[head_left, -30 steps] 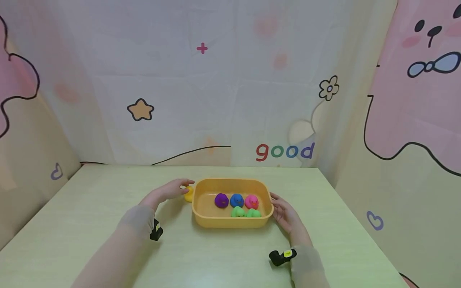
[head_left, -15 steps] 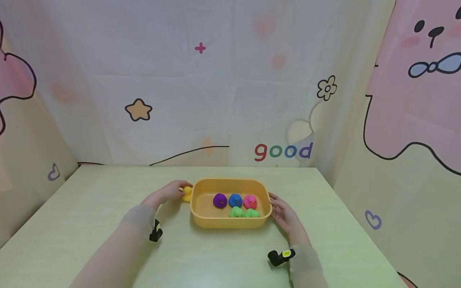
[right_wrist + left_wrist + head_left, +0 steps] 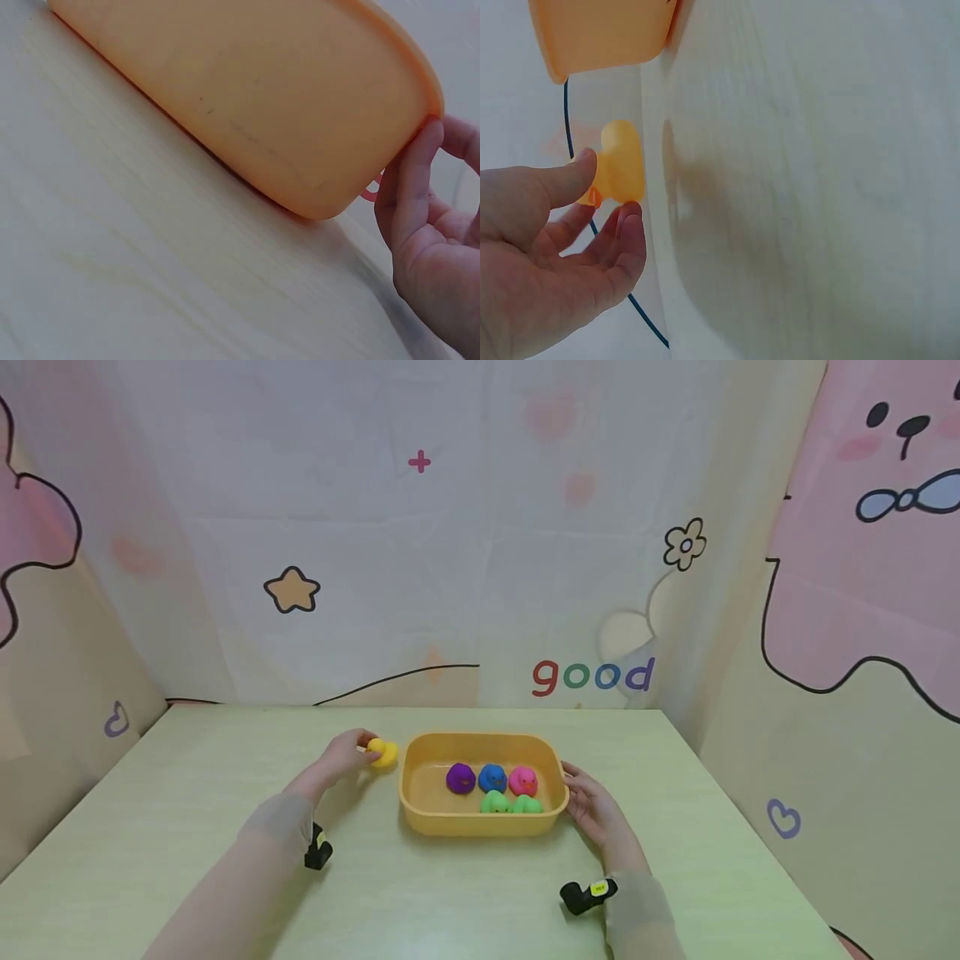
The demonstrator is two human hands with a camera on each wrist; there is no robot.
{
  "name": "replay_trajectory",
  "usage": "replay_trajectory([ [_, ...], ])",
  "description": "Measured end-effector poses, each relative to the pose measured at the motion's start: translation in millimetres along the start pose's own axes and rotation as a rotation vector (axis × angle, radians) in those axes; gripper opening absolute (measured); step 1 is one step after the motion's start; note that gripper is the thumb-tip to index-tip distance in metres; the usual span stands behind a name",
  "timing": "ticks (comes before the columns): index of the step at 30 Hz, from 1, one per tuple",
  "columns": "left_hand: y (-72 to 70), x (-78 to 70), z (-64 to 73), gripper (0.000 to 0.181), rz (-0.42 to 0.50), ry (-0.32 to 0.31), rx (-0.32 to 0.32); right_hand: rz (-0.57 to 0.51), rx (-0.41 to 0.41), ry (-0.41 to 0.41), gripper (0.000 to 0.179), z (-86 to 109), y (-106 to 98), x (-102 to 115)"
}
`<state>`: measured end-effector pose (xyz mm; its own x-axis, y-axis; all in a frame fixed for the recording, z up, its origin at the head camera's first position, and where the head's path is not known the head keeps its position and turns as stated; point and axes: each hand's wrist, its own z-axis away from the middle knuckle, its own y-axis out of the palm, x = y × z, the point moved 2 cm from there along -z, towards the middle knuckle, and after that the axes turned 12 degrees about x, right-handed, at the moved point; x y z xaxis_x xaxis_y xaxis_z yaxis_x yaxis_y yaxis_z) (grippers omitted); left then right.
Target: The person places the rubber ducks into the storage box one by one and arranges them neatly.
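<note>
A yellow rubber duck (image 3: 386, 754) is pinched between the thumb and fingers of my left hand (image 3: 343, 758). In the left wrist view the duck (image 3: 624, 161) hangs above the table, apart from its shadow. Just right of it stands an orange-yellow plastic basin (image 3: 480, 825). Inside the basin sit a purple duck (image 3: 461, 779), a blue duck (image 3: 492, 778), a pink duck (image 3: 523, 781) and two green ducks (image 3: 495, 802) partly hidden by the front wall. My right hand (image 3: 596, 806) touches the basin's right end; the right wrist view shows its fingertips (image 3: 429, 135) against the outer wall near the rim.
The basin stands on a pale wood-grain table (image 3: 450, 893). Printed cloth walls (image 3: 480, 568) enclose the table at the back and on both sides. A small black camera sits on each wrist, the right one (image 3: 588, 896) close over the tabletop.
My left hand has closed on the yellow duck beside the basin's left end and lifted it, moving it slightly left and away from the basin. The right hand stays at the basin.
</note>
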<state>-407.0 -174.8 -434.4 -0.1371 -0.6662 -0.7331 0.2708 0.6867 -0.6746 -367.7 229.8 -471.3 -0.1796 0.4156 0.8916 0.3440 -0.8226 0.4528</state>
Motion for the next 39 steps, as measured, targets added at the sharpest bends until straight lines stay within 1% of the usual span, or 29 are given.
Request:
replay_trajectory([
  [5, -1.5, 4.7, 6.2, 0.043, 0.029, -0.104, -0.051, 0.018, 0.023, 0.009, 0.055, 6.9, 7.6, 7.1],
  [8, -0.8, 6.0, 9.6, 0.044, 0.019, -0.167, -0.086, 0.038, 0.025, 0.019, 0.058, 9.1, 9.7, 9.4],
  [11, -0.1, 5.0, 13.0, 0.043, -0.015, -0.212, -0.111, 0.052, 0.021, 0.025, 0.060, 9.2, 9.3, 9.7],
  [14, 0.6, 2.1, 16.9, 0.044, -0.033, -0.241, -0.122, 0.055, 0.021, 0.026, 0.059, 8.6, 8.6, 9.2],
  [17, 2.2, -1.3, 20.5, 0.043, -0.033, -0.252, -0.127, 0.052, 0.027, 0.026, 0.060, 8.8, 9.3, 9.8],
  [20, 3.9, -2.8, 21.6, 0.036, -0.025, -0.263, -0.122, 0.048, 0.030, 0.024, 0.060, 8.7, 10.0, 10.3],
  [23, 6.2, -1.2, 21.5, 0.030, -0.010, -0.279, -0.115, 0.047, 0.032, 0.024, 0.060, 8.4, 10.7, 10.3],
  [26, 7.4, 1.5, 21.3, 0.030, -0.003, -0.283, -0.104, 0.046, 0.034, 0.029, 0.060, 8.0, 11.0, 9.6],
  [28, 6.8, 2.9, 21.9, 0.036, 0.000, -0.282, -0.090, 0.044, 0.038, 0.031, 0.060, 7.9, 10.9, 9.1],
  [31, 2.9, 4.3, 23.4, 0.057, 0.002, -0.278, -0.042, 0.037, 0.037, 0.026, 0.059, 7.5, 10.8, 8.6],
  [33, -1.4, 4.3, 24.6, 0.071, 0.008, -0.264, -0.001, 0.029, 0.031, 0.022, 0.059, 6.7, 10.0, 8.2],
  [36, -9.3, 5.8, 25.8, 0.077, 0.039, -0.225, 0.061, 0.015, 0.013, 0.018, 0.057, 4.0, 8.1, 6.3],
  [39, -15.4, 9.7, 26.3, 0.076, 0.051, -0.180, 0.097, -0.005, -0.001, 0.020, 0.056, 1.7, 5.9, 4.5],
])
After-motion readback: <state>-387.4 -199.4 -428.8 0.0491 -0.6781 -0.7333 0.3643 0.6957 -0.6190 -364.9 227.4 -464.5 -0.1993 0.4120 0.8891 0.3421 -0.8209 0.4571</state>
